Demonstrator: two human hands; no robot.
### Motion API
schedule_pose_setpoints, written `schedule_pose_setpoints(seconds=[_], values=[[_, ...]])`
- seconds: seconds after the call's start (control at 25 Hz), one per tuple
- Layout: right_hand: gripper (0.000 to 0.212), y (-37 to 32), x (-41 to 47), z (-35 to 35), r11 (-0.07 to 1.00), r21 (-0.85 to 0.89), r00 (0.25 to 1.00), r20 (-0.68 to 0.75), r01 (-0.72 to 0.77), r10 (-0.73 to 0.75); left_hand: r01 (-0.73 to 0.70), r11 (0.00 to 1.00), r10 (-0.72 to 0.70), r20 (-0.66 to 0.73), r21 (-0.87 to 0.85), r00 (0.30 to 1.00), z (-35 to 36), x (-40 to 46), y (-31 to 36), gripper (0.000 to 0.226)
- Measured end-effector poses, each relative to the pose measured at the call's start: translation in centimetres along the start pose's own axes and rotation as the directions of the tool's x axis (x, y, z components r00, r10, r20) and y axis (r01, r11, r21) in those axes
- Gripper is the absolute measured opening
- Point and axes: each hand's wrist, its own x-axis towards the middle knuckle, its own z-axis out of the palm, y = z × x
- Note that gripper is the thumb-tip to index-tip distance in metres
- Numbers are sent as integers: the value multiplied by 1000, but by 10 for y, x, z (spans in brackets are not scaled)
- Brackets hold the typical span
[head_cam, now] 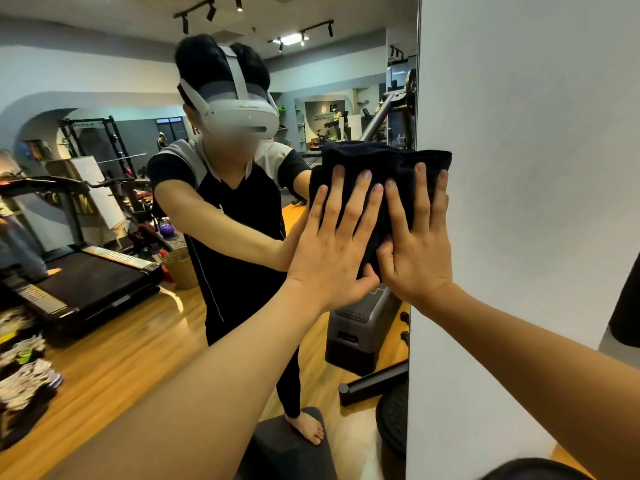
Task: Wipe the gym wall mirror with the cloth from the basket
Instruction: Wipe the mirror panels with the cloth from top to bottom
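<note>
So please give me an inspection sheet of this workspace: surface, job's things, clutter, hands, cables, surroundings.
Surface: large wall mirror, its right edge meeting a white wall.
Job's things: dark folded cloth pressed flat on the mirror's right edge.
Clutter: nothing seen on the mirror.
Hands: left hand and right hand both flat on the cloth, fingers straight.
Cables: nothing seen.
Surroundings: reflected black treadmill, woven basket, grey step platform, wooden floor.

White wall (526, 133), wooden floor (114, 358)
</note>
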Motion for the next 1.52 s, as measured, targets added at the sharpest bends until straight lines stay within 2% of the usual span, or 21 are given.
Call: schedule_pose_setpoints(seconds=[0.2, 0.56, 1.12, 1.52], values=[[79, -51, -6, 2, 999, -46, 998, 51, -18, 21, -14, 999, 12, 42, 41, 999, -11, -35, -30, 93], [77, -202, -9, 32, 998, 56, 998, 67, 11, -15, -29, 997, 24, 73, 70, 997, -44, -142, -145, 93], [71, -470, 5, 67, 991, 120, 977, 194, 63, -85, 73, 992, -82, 86, 107, 993, -110, -321, -344, 90], [72, -625, -6, 99, 977, 194, 956, 262, 84, -134, 111, 983, -134, 160, 144, 978, -146, -440, -454, 93]])
